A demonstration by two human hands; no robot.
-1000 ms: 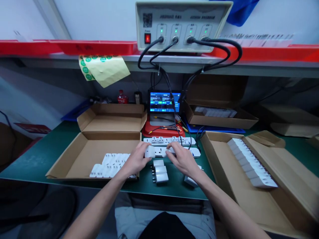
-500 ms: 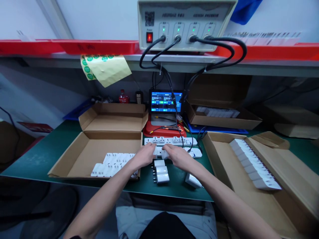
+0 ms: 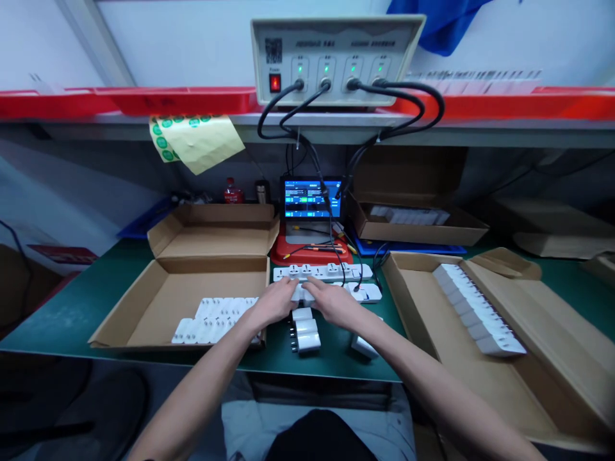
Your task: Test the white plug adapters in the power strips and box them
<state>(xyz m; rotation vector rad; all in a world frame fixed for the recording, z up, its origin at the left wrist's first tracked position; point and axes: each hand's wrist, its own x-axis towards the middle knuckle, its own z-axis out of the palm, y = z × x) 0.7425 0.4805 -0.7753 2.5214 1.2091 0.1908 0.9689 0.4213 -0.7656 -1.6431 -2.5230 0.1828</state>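
Observation:
My left hand (image 3: 271,304) and my right hand (image 3: 331,302) meet over a white power strip (image 3: 369,292) at the middle of the green mat. Their fingers curl around small white plug adapters (image 3: 302,293) seated on that strip. A second white strip (image 3: 321,272) lies just behind it. Three white adapters (image 3: 304,330) lie in a row in front of my hands, prongs pointing left. Another adapter (image 3: 364,347) sits under my right forearm.
An open cardboard box (image 3: 158,307) on the left holds rows of white adapters (image 3: 211,318). A box (image 3: 519,384) on the right holds a line of adapters (image 3: 475,317). Behind are a small screen (image 3: 311,198), a red stand (image 3: 312,254), a cabled tester (image 3: 336,57) and a sticker sheet (image 3: 196,137).
Both hands have drawn closer together over the near power strip, from a spread grip on two adapters to fingers almost touching at its middle. The view has shifted slightly.

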